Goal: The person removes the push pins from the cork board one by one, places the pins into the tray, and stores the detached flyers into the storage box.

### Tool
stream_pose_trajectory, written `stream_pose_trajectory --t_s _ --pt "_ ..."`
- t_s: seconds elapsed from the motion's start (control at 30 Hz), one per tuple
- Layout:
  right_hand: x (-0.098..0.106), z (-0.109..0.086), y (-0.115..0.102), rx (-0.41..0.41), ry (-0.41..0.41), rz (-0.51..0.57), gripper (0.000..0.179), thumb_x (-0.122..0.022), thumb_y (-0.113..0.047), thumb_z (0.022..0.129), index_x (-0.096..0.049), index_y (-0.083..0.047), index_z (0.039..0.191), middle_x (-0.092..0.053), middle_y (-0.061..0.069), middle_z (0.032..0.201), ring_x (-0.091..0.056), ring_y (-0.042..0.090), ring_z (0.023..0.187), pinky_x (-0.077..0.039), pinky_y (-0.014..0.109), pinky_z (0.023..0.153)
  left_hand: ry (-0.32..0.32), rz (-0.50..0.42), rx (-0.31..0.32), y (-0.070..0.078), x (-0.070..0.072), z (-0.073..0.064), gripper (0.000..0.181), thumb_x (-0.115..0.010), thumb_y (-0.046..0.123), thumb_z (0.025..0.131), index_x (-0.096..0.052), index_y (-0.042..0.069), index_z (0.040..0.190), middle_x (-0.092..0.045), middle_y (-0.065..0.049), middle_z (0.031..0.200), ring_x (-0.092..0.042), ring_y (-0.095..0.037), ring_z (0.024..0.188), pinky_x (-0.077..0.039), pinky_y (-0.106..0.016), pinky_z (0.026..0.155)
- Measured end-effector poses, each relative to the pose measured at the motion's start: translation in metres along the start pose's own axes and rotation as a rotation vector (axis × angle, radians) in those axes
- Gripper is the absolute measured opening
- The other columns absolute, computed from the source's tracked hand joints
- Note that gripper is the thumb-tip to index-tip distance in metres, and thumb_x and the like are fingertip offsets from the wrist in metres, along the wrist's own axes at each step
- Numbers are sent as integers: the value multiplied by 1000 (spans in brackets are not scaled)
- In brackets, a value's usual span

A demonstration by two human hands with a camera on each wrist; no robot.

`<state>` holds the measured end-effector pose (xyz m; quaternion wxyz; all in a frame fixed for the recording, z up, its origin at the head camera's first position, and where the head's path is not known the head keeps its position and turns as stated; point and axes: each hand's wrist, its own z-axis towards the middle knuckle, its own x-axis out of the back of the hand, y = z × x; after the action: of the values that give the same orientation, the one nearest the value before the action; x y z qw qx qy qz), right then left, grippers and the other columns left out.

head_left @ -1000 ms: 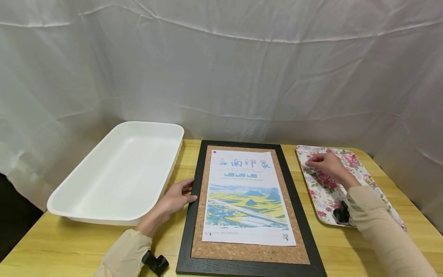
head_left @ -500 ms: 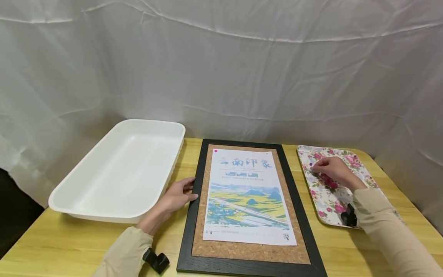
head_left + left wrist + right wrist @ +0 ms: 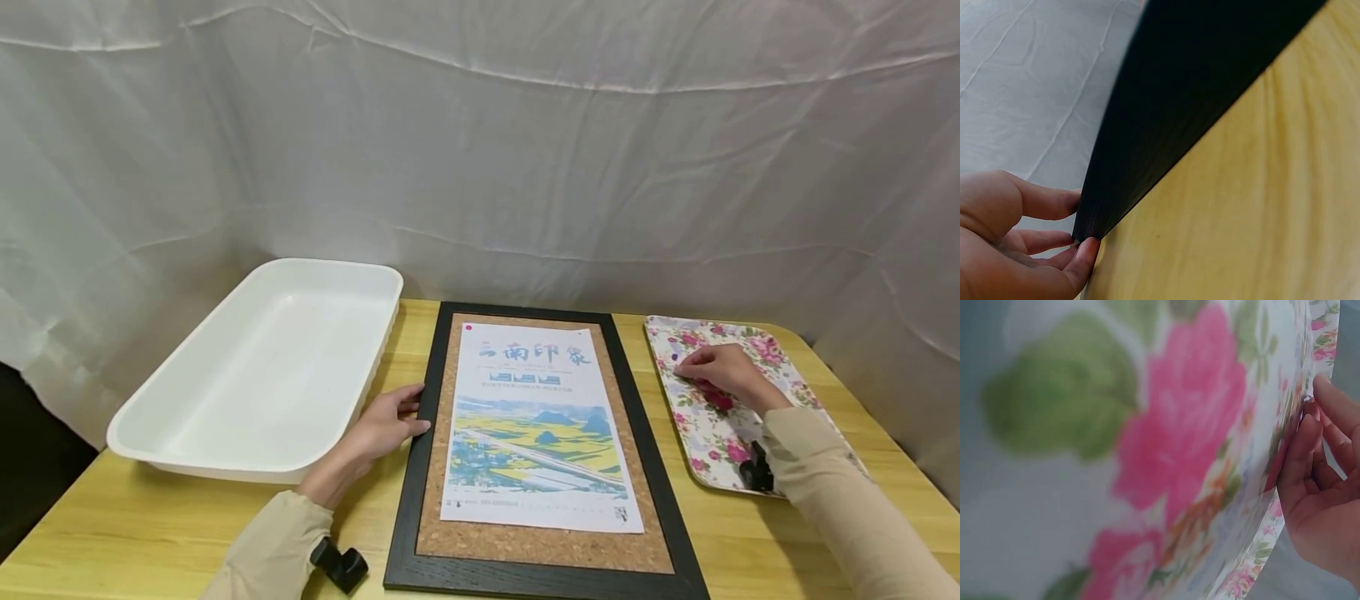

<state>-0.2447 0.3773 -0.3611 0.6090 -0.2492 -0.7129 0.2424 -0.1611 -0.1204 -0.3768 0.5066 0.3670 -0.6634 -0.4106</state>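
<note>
In the head view my left hand lies against the left edge of a black-framed cork board. Seen from the left wrist, its thumb and fingers touch the outer side of the frame. A printed landscape poster lies on the cork, a pink thumbtack at its top left corner. My right hand reaches over a floral tray, thumb and index finger together low at its surface. In the right wrist view they pinch a small shiny thumbtack. A purple spot shows beside the fingertips.
A deep white plastic tub stands left of the board, close to my left forearm. Pale fabric hangs behind the wooden table. Each wrist carries a black camera mount.
My right hand has drawn back slightly right and toward me over the floral tray, uncovering the purple spot. The left hand stays against the frame; the view has shifted a little.
</note>
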Motion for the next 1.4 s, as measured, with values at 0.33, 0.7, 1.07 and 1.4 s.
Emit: stream_pose_trajectory --t_s 0.33,0.7,1.07,1.4 --pt "-2 0 -3 -9 5 -52 29 -67 -21 92 -67 6 101 -62 6 76 -53 20 64 -46 32 57 -3 -4 -2 0 0 0 61 -61 -4 90 -36 -7 145 -52 -24 132 -47 -38 122 -45 -46 95" --pt "1 -1 -5 -12 -7 -22 32 -66 -22 93 -66 8 105 -63 7 77 -55 20 65 -48 32 57 1 -8 -1 0 0 0 61 -61 -5 90 -35 -8 145 -52 -24 132 -48 -38 121 -45 -46 95" --pt "14 2 -27 37 30 8 47 -50 -28 102 -55 14 121 -59 28 108 -58 34 92 -53 41 74 4 -4 6 1 0 -1 61 -61 -4 90 -36 -7 145 -52 -24 131 -48 -37 121 -45 -46 94" --pt "-11 23 -86 109 4 103 43 -56 -26 99 -57 10 122 -54 29 119 -54 40 104 -49 50 89 5 0 0 1 0 -1 61 -61 -4 90 -36 -7 145 -52 -24 131 -48 -38 121 -45 -46 95"
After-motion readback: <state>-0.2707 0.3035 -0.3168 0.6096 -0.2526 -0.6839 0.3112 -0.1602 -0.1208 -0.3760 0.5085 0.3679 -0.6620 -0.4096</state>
